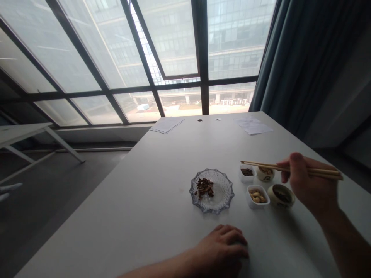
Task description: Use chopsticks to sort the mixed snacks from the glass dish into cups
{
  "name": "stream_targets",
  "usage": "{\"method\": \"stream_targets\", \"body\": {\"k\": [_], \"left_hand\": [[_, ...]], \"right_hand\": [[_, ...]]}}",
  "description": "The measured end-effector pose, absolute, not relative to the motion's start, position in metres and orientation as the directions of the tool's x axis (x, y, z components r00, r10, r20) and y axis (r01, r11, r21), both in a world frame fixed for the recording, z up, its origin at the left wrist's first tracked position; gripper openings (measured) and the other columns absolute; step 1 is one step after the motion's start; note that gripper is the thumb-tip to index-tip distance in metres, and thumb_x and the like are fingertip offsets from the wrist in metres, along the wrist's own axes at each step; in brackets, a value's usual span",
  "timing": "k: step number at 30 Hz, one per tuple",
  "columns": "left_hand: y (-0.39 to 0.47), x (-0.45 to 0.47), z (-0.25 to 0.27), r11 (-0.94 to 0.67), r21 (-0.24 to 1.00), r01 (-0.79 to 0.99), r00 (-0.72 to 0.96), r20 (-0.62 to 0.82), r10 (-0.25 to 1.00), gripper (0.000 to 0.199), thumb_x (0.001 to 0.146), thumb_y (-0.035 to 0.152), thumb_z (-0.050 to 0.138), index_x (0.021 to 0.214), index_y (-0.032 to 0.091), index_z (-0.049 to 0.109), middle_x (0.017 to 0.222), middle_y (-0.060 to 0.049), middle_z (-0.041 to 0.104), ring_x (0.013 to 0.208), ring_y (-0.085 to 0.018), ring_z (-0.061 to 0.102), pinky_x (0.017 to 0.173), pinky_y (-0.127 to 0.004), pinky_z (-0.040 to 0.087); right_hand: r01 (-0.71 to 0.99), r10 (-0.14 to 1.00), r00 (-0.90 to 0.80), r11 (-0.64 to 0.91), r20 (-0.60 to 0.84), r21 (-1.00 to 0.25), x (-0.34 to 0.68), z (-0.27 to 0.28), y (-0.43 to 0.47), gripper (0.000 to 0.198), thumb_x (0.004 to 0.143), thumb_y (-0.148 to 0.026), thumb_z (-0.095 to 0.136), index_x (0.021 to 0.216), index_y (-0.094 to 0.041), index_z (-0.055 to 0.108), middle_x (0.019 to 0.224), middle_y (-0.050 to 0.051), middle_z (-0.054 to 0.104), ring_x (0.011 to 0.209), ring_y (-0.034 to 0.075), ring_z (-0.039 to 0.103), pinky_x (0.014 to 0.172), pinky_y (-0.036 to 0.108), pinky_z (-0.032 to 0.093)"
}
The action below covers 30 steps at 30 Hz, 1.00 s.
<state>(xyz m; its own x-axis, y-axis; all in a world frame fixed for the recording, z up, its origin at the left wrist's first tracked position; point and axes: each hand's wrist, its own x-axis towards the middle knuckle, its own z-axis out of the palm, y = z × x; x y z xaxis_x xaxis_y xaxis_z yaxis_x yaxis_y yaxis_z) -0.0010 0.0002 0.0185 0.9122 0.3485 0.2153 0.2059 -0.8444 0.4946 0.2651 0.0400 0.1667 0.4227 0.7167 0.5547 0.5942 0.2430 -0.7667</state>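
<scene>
My right hand (304, 181) is closed around a pair of wooden chopsticks (269, 165), held nearly level with the tips close together. Those tips hover by a small white square cup (242, 178) of dark elongated pieces; I see nothing clearly pinched between them. Palm down on the table, my left hand (224, 247) rests with loosely bent, slightly parted fingers and no object showing. A scalloped clear glass plate (224, 200) lies beyond it, bearing a heap of brown elongated pieces (205, 187) on its left half.
Another white cup (249, 204) holds pale nuts. Beside the cups stand two round ceramic bowls, the front one (272, 199) with dark contents, the rear one (265, 178) partly behind the chopsticks. Papers (166, 125) and a sheet (253, 125) lie at the white table's (139, 204) far end, before windows.
</scene>
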Motion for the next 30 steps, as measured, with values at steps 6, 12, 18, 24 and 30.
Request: {"method": "stream_targets", "body": {"k": [6,12,18,24,30], "left_hand": [[-0.001,-0.001,0.02,-0.839,0.501,0.212,0.908,0.217,0.359,0.025,0.094,0.032,0.056,0.118,0.026,0.058,0.13,-0.002,0.063,0.13,-0.018,0.05,0.114,-0.03,0.036],[-0.002,-0.001,0.02,-0.844,0.493,0.211,0.907,0.222,0.357,0.024,0.094,0.033,0.055,0.117,0.026,0.059,0.13,-0.002,0.063,0.13,-0.018,0.051,0.113,-0.031,0.037],[-0.001,-0.001,0.022,-0.846,0.487,0.215,0.91,0.216,0.355,0.025,0.095,0.033,0.054,0.119,0.026,0.059,0.129,-0.002,0.064,0.129,-0.019,0.051,0.113,-0.032,0.038],[-0.002,0.0,0.018,-0.846,0.491,0.207,0.903,0.236,0.358,0.024,0.094,0.032,0.055,0.116,0.026,0.059,0.128,-0.002,0.064,0.13,-0.019,0.051,0.113,-0.032,0.037],[-0.002,-0.001,0.018,-0.842,0.491,0.223,0.907,0.212,0.364,0.024,0.094,0.033,0.057,0.117,0.027,0.059,0.129,-0.003,0.064,0.13,-0.02,0.051,0.112,-0.034,0.038]], "right_hand": [[0.643,0.766,0.355,0.215,0.535,-0.735,0.267,0.167,0.043,0.046,0.096,-0.055,0.056,0.066,-0.021,0.067,0.055,0.003,0.063,0.047,0.016,0.058,0.048,0.03,0.044],[0.587,0.774,0.361,0.245,0.52,-0.772,0.266,0.165,0.041,0.044,0.095,-0.056,0.059,0.071,-0.02,0.07,0.056,0.003,0.065,0.047,0.017,0.061,0.048,0.029,0.047],[0.36,0.944,0.046,0.29,0.328,-0.887,0.244,0.148,0.04,0.04,0.098,-0.052,0.057,0.084,-0.018,0.074,0.065,0.005,0.072,0.054,0.018,0.067,0.049,0.027,0.051],[0.354,0.925,-0.241,0.366,0.294,-0.86,0.215,0.122,0.041,0.046,0.101,-0.048,0.053,0.071,-0.018,0.07,0.064,0.004,0.07,0.057,0.014,0.063,0.056,0.026,0.047],[0.418,0.942,-0.242,0.316,0.231,-0.852,0.209,0.108,0.044,0.048,0.1,-0.052,0.053,0.07,-0.019,0.072,0.066,0.005,0.071,0.058,0.016,0.065,0.058,0.027,0.048]]}}
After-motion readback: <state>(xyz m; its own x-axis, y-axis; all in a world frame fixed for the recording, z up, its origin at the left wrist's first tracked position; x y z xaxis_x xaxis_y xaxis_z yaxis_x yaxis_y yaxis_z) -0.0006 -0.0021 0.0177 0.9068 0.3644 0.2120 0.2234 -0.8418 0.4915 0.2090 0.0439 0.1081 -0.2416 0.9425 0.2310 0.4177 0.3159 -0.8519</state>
